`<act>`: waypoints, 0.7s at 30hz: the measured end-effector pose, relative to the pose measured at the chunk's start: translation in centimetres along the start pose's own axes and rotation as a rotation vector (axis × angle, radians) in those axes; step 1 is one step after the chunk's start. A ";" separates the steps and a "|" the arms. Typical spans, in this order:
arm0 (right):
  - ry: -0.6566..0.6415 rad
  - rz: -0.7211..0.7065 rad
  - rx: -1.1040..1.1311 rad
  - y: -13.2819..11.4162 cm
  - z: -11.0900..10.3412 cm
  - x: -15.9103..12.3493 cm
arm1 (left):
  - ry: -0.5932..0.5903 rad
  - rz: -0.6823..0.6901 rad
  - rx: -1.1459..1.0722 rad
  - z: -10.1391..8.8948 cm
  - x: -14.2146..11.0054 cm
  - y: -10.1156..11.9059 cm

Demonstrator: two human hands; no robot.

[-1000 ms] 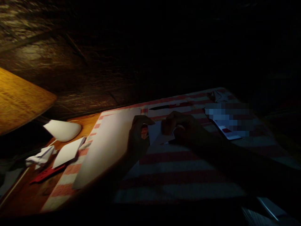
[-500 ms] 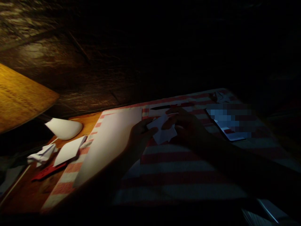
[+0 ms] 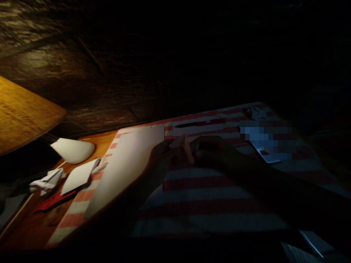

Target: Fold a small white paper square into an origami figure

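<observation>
From where I stand, the folded paper (image 3: 186, 146) sits up between the person's hands, just right of the large white sheet (image 3: 126, 164), the left hand (image 3: 163, 151) being the nearer one to that sheet. The left fingers and thumb close tightly on the paper's left part. The right hand (image 3: 210, 149) is curled, its fingertips at the paper's right edge, but in this gloom I can't tell whether they actually pinch it. The little piece rises to a peak, and its lit right face slants down from there, longer than it is wide, across the gap between the hands. It looks thin and crisply creased, while the large sheet lies flat and smooth. Right of that sheet spreads the nubbly red-and-white striped cloth (image 3: 203, 199); off its far right corner rests a dark-bladed knife (image 3: 188, 125), slim and pointed. Left of it are a stiff white pad (image 3: 80, 177) and a jagged, crumpled paper (image 3: 49, 180).
</observation>
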State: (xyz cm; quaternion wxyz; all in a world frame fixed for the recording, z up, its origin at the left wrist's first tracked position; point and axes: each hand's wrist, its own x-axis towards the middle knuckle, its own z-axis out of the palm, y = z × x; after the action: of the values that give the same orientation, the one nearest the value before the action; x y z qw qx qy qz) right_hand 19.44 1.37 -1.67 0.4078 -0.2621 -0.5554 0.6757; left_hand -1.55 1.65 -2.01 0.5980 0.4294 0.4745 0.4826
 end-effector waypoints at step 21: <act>-0.126 0.019 -0.095 0.1 -0.2 -0.2 | -0.045 -0.004 0.134 -0.5 -0.2 -0.7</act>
State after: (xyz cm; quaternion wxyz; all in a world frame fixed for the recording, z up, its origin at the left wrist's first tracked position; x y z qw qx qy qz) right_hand 19.73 1.29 -1.84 0.3529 -0.2434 -0.6089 0.6674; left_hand -1.99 1.38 -2.73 0.5793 0.4785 0.4930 0.4386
